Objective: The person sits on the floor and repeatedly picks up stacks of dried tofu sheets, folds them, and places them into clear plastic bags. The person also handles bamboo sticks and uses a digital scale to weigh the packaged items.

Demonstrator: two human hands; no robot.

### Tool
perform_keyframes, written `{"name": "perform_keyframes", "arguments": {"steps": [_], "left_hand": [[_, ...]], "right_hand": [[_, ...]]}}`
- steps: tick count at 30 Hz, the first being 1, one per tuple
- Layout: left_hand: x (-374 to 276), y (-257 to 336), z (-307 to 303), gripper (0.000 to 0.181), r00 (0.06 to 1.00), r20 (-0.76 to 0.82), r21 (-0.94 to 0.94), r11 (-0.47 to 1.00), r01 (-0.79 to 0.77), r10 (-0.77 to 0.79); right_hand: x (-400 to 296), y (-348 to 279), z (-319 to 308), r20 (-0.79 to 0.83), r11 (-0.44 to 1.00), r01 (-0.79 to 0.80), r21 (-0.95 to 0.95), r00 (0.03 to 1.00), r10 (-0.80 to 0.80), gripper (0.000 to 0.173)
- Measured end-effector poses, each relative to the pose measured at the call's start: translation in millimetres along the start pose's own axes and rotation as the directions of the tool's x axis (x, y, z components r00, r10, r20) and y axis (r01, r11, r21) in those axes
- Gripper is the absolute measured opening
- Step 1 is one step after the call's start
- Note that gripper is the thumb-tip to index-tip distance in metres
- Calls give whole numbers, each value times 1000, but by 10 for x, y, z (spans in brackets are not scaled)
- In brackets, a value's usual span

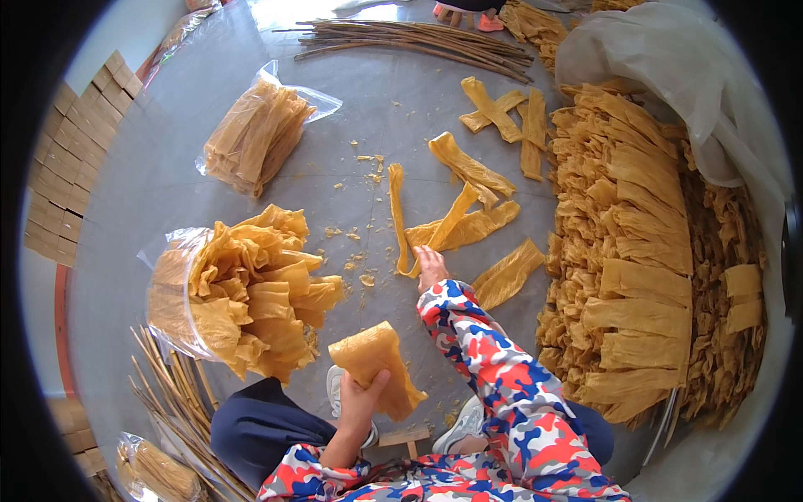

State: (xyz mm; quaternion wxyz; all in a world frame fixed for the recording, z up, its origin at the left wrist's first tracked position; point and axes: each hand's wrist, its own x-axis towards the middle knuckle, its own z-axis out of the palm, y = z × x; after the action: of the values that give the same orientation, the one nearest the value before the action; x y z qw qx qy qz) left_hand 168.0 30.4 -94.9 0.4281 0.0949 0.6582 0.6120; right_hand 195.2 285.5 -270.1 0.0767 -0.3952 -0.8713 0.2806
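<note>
My left hand (359, 400) holds a folded yellow-brown dried sheet (371, 357), which looks like dried tofu skin, near my knees. My right hand (430, 267) reaches out over the floor, its fingertips at the lower end of a narrow bent strip (396, 213). Whether the fingers grip it cannot be told. Beside that hand lie a wider strip (483, 227) and another loose strip (509, 274). More strips (492, 110) lie crossed farther out. To the left, a clear plastic bag (182, 295) stands open-mouthed on its side, packed with ruffled sheets (266, 288).
A large stack of dried sheets (627, 251) fills the right side, partly under translucent plastic (659, 69). A filled bag (257, 138) lies at upper left. Thin sticks (414, 41) lie at the top, more (175, 389) at lower left. Cardboard boxes (75, 157) line the left. Crumbs dot the floor.
</note>
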Motion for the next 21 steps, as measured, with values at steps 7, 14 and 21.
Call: {"name": "perform_keyframes", "arguments": {"steps": [7, 14, 21], "left_hand": [[124, -20, 50, 29, 998, -12, 74, 995, 67, -66], [292, 65, -22, 28, 918, 86, 467, 798, -380, 386], [269, 349, 134, 32, 954, -222, -482, 828, -287, 201]], "right_hand": [[-34, 259, 377, -15, 884, 263, -386, 957, -291, 7], [-265, -1113, -1335, -391, 761, 554, 337, 818, -422, 20], [-412, -1475, -1587, 104, 168, 16, 986, 728, -678, 10]]}}
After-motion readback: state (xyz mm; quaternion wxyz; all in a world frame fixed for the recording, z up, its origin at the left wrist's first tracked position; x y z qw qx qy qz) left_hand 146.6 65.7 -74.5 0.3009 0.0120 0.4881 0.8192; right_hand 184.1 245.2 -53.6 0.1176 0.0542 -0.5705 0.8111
